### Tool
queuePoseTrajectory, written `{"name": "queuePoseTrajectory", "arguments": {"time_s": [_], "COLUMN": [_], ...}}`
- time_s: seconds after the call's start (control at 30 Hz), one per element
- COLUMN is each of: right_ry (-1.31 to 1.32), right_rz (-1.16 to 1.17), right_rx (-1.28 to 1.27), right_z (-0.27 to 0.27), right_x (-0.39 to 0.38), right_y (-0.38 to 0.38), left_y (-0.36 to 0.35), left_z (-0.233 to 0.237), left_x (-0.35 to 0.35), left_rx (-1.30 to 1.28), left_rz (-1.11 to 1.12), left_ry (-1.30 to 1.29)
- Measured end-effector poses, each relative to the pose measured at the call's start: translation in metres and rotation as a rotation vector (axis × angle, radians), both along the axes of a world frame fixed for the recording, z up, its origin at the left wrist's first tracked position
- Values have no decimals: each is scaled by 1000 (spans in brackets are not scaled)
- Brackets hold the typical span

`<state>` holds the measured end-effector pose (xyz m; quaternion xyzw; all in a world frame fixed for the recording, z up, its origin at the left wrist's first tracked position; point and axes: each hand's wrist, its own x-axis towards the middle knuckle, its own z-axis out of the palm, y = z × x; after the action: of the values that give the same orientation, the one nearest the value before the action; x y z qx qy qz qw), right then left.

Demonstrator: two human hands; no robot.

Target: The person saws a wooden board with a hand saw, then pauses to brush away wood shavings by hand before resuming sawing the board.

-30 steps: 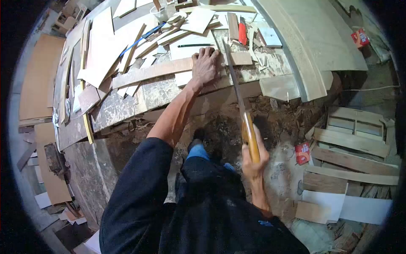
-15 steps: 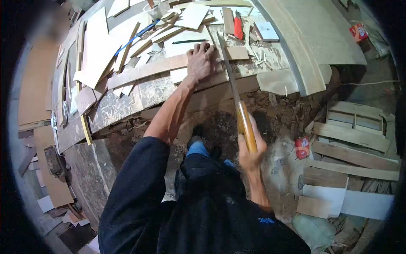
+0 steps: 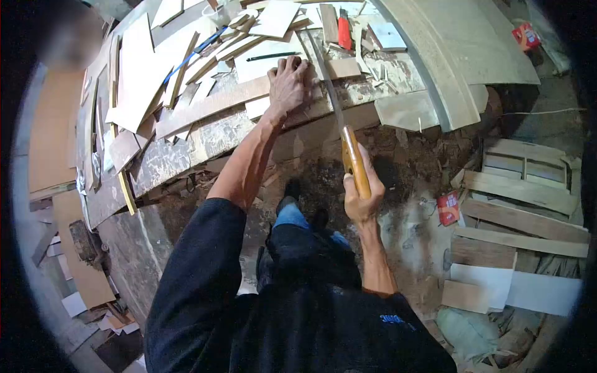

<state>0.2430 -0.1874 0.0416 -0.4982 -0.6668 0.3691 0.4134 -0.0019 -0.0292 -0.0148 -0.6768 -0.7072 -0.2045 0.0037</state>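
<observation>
My right hand is closed round the yellow wooden handle of a handsaw. The saw's narrow blade reaches up across a long wooden strip near the edge of the worktable. My left hand presses down on the strip just left of the blade, fingers bent over it; its fingertips are partly hidden. A black pen lies on a pale board right above my left hand. Beyond the blade sits a red-handled tool among offcuts.
White boards and a blue strip-like tool lie on the table's left. A long grey-edged panel is at the right. Stacked wood pieces and a red packet are on the floor at right.
My right hand and the saw handle have moved up, toward the table, and slightly left. My left hand still presses on the strip. The whole view has shifted slightly.
</observation>
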Motion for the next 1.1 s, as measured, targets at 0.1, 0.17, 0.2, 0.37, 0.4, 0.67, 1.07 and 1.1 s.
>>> {"name": "queuePoseTrajectory", "arguments": {"time_s": [0.1, 0.17, 0.2, 0.37, 0.4, 0.67, 1.07, 1.1], "right_ry": [-16, -19, 4, -28, -14, 72, 51, 65], "right_rz": [4, 32, 21, 28, 36, 51, 51, 52], "right_rx": [27, 73, -26, -33, -33, -64, -26, -41], "right_z": [0, 7, 14, 5, 7, 19, 25, 26], "right_x": [14, 28, 33, 5, -5, 30, 23, 24], "right_y": [-17, -41, -53, -4, 14, -42, -37, -42], "left_y": [1, 4, 5, 8, 11, 13, 5, 7], "left_z": [1, -11, -15, -16, -31, -28, -13, -12], "left_x": [-1, -4, -4, -6, -11, -11, -4, -8], "left_rx": [-15, 61, 133, 165, 225, 183, 183, 200], "left_rz": [-24, -34, -33, -59, -47, -66, -44, -50], "left_ry": [-25, 4, 13, -30, 36, 15, -15, -16]}}
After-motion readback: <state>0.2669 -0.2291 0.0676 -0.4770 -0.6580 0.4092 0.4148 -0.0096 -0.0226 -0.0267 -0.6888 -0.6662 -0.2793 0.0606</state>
